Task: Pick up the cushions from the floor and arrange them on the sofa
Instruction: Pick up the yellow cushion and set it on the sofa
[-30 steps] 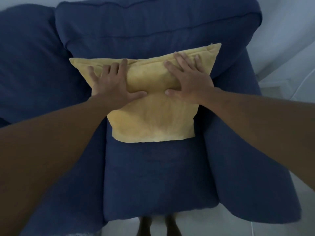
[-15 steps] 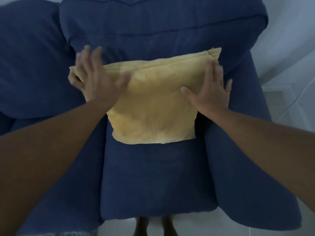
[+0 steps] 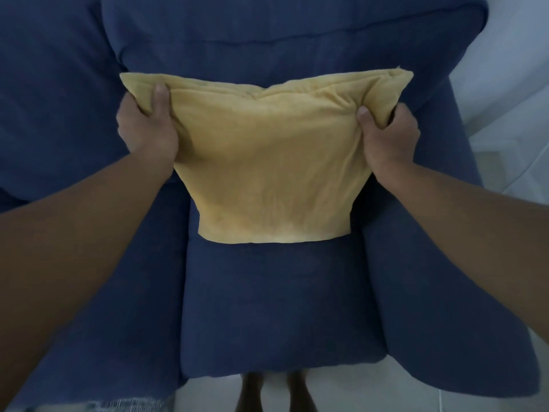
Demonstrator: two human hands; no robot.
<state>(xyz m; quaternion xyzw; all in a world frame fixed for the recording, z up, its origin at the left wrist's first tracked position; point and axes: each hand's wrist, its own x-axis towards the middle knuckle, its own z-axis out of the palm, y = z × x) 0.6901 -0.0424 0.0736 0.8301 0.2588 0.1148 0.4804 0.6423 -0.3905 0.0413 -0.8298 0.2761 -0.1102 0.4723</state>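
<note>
Head view, only one. My left hand (image 3: pixel 147 126) and right hand (image 3: pixel 387 135) now grip the yellow cushion (image 3: pixel 264 162) at its two upper corners, thumbs on the front face, fingers wrapped behind the fabric. Half a second ago both hands were open and flat, palms hovering at the cushion's sides; a second ago they pressed flat on its top edge. Now both are closed, pinching the corners so the fabric bunches and the top edge sags in the middle.

Cushion sits upright on the blue sofa (image 3: pixel 279 307), bottom edge on the seat cushion, back against the backrest (image 3: pixel 267 31). Its place on the seat is about the same as before, but the top is pulled wider, corners flared out.

Around it: the sofa armrest (image 3: pixel 445 278) runs just beside the cushion on my right, under my right forearm. Another seat section and back pillow (image 3: pixel 53 99) lie on my left, under my left forearm. Pale tiled floor (image 3: pixel 511 120) shows past the armrest and along the bottom edge. My bare feet (image 3: pixel 273 394) stand on the floor right in front of the seat. Forearms cover part of the seat sides; nothing blocks the cushion's face.
</note>
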